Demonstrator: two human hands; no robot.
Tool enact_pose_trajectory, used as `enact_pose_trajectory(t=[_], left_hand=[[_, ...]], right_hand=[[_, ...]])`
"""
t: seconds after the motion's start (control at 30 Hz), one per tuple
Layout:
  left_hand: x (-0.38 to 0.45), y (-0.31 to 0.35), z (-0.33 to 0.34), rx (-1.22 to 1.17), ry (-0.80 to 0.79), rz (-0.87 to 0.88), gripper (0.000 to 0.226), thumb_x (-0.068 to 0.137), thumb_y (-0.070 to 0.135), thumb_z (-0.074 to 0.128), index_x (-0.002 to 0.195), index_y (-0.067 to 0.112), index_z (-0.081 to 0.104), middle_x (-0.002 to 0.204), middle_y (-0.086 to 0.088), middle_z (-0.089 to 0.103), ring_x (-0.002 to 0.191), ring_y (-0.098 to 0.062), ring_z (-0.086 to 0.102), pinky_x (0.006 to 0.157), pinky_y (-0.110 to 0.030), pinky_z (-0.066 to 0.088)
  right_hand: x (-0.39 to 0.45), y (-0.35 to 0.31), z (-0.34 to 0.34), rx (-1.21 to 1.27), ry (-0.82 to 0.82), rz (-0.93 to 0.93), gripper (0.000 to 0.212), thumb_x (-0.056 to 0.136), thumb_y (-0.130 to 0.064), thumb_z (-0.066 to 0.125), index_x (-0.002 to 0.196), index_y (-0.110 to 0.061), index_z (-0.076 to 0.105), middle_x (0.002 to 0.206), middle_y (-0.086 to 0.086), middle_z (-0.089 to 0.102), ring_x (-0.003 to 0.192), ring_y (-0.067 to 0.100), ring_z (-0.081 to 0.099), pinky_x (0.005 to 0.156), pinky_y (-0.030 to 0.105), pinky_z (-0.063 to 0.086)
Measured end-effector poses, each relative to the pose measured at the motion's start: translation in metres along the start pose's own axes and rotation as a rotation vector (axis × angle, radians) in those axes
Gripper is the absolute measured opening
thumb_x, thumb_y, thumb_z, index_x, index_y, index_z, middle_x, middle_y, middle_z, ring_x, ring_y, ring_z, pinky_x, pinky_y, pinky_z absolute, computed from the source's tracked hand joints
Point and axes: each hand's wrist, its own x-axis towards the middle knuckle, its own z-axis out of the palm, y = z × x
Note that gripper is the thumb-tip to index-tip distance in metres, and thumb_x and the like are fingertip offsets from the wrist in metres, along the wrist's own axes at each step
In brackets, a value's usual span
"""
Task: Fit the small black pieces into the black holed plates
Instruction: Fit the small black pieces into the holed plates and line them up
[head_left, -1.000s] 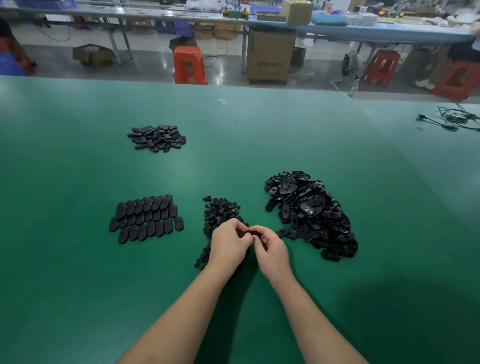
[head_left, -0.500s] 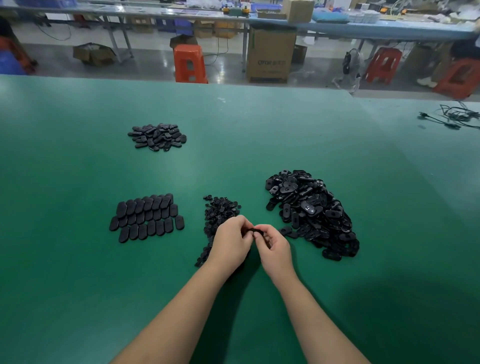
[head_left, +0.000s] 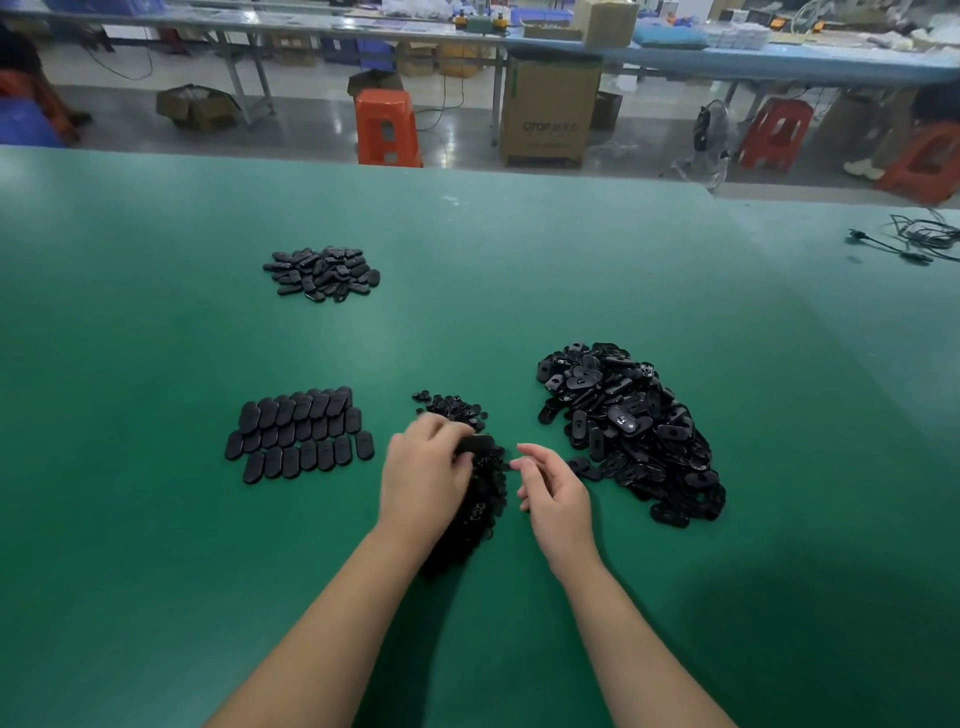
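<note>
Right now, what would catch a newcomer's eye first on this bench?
The big loose heap of black holed plates on the right of the green table, then the neat rows of plates on the left. Between them the left hand grips a black plate above the small black pieces.

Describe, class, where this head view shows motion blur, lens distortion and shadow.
Head view: the left hand is smeared by motion, its grip on a plate soft; the right hand is sharper. The table far edge bows, as wide lenses do. A broad soft shadow darkens the mat at lower right.
</note>
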Motion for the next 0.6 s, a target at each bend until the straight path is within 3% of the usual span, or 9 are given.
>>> enact_pose_trajectory(t=[0.1, 0.23, 0.43, 0.6], left_hand=[[0.008, -0.038, -0.014, -0.016, 0.057, -0.329, 0.024, 0.087, 0.028, 0.074, 0.11, 0.024, 0.072, 0.101, 0.004, 0.054, 0.091, -0.021, 0.053, 0.088, -0.036, 0.043], [0.009, -0.092, -0.031, 0.067, 0.078, -0.557, 0.026, 0.086, 0.036, 0.074, 0.11, 0.024, 0.072, 0.103, 0.0, 0.053, 0.1, -0.023, 0.055, 0.097, -0.043, 0.035], [0.017, -0.12, -0.039, 0.13, 0.116, -0.686, 0.028, 0.084, 0.038, 0.075, 0.106, 0.021, 0.073, 0.112, -0.012, 0.061, 0.109, -0.031, 0.056, 0.097, -0.046, 0.035], [0.023, -0.116, -0.033, 0.15, 0.082, -0.709, 0.032, 0.082, 0.048, 0.075, 0.1, 0.022, 0.073, 0.112, -0.009, 0.062, 0.109, -0.03, 0.056, 0.095, -0.046, 0.035]], right_hand=[[-0.002, -0.001, -0.001, -0.021, -0.021, 0.003, 0.021, 0.101, -0.026, 0.056, 0.103, -0.042, 0.07, 0.093, -0.013, 0.074, 0.072, 0.002, 0.065, 0.07, 0.028, 0.054], [-0.003, -0.003, 0.0, -0.018, -0.022, 0.003, 0.024, 0.101, -0.02, 0.056, 0.101, -0.04, 0.07, 0.09, -0.014, 0.074, 0.069, 0.001, 0.062, 0.067, 0.022, 0.05], [-0.002, -0.003, 0.0, -0.073, -0.028, 0.01, 0.02, 0.101, -0.022, 0.057, 0.102, -0.037, 0.071, 0.09, -0.012, 0.074, 0.07, 0.004, 0.062, 0.072, 0.039, 0.056], [-0.002, -0.003, 0.0, -0.088, -0.02, 0.003, 0.02, 0.101, -0.021, 0.057, 0.101, -0.035, 0.071, 0.087, -0.008, 0.074, 0.069, 0.004, 0.061, 0.073, 0.043, 0.056]])
